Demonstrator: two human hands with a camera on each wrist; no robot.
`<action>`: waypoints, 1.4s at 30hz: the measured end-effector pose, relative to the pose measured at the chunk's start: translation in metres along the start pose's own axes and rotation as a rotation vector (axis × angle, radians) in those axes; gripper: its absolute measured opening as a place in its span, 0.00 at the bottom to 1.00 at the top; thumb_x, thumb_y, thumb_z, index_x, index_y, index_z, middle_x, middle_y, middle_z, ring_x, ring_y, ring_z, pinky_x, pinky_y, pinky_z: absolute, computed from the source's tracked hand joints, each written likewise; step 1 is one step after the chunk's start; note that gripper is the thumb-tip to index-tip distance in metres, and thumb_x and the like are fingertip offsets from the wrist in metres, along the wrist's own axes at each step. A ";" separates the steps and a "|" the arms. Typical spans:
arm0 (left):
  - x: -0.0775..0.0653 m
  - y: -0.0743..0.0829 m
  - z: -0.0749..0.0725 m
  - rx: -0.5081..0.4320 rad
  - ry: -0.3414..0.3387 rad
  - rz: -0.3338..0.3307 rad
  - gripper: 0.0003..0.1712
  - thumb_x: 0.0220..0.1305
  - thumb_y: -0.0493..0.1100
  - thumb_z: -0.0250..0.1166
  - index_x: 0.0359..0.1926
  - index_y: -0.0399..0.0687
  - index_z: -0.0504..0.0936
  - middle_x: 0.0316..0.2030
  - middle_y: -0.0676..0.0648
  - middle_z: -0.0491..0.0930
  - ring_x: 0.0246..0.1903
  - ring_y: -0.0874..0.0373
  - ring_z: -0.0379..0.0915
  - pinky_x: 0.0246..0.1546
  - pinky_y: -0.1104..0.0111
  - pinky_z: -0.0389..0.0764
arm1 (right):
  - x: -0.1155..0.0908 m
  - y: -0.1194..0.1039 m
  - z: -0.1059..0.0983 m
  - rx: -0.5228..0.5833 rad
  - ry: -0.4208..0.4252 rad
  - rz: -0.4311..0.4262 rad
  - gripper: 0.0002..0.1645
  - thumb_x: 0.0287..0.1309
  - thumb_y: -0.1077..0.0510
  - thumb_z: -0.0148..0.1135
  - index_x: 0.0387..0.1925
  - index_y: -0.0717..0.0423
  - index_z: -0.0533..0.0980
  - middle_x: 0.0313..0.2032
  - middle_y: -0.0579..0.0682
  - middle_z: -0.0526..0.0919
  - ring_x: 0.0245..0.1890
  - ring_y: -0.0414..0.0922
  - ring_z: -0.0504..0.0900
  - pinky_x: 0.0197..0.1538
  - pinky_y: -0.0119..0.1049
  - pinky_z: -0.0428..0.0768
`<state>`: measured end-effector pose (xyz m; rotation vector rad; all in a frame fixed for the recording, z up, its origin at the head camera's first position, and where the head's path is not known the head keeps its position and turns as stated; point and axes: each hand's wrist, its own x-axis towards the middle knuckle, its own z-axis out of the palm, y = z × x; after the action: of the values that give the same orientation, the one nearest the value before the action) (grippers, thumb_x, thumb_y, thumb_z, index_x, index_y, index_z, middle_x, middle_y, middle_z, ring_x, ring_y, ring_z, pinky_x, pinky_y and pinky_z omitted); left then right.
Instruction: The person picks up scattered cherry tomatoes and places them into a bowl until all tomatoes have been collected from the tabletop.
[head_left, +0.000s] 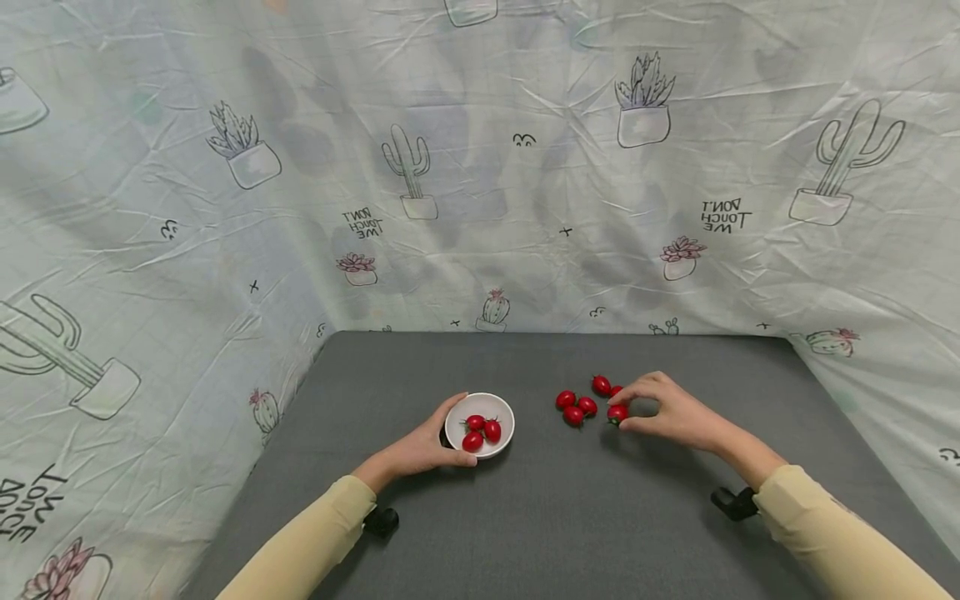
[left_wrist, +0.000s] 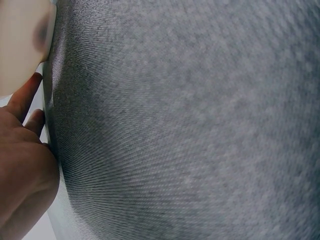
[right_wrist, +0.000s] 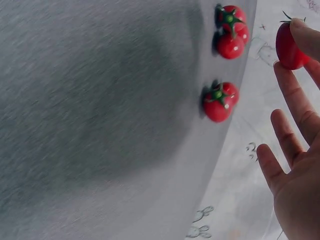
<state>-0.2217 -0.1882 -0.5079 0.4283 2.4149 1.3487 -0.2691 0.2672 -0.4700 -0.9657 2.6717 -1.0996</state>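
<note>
My left hand [head_left: 425,443] grips a small white bowl [head_left: 507,406] at its left side, thumb along the near rim. Three red cherry tomatoes [head_left: 492,431] lie inside the bowl. Only part of the bowl's outer wall [left_wrist: 20,45] shows in the left wrist view. To the right, my right hand [head_left: 675,415] pinches a cherry tomato [right_wrist: 289,46] with a green stem between thumb and fingertips, raised above the table in the right wrist view. Several more cherry tomatoes [head_left: 587,407] lie between the bowl and this hand, one partly hidden behind its fingers.
A dark grey cloth-like surface covers the table [head_left: 540,517]. Behind and to the left hangs a pale curtain [head_left: 480,183] printed with potted cacti. Black straps with small mounts [head_left: 382,522] sit at both wrists.
</note>
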 end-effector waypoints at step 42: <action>0.005 0.006 0.002 -0.020 0.004 -0.035 0.67 0.54 0.57 0.80 0.82 0.58 0.45 0.74 0.49 0.57 0.72 0.52 0.56 0.68 0.48 0.61 | 0.085 -0.077 0.044 0.057 -0.149 -0.155 0.17 0.58 0.45 0.77 0.50 0.30 0.85 0.43 0.30 0.82 0.58 0.44 0.66 0.55 0.57 0.74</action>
<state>-0.2244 -0.1818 -0.5038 0.3768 2.3986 1.3593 -0.2830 0.1490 -0.4389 -1.2103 2.4701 -1.0780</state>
